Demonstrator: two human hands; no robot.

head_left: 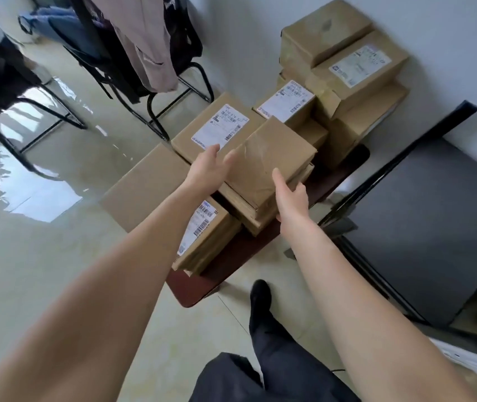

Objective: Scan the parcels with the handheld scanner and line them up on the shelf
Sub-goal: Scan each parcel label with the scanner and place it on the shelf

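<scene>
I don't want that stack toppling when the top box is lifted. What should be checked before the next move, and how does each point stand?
1. Left hand at the plain parcel: ok, at its left edge, fingers open.
2. Right hand on its near right side: ok.
3. Label facing up for scanning: not ok, only tape shows.
4. Scanner within reach: cannot tell, none in view.
5. Parcels underneath sit offset: not ok, may shift.
6. Labelled box beside it clear: ok.

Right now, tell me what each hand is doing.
Left hand: open, fingers against the left side of the taped parcel.
Right hand: open, against its near edge.
</scene>
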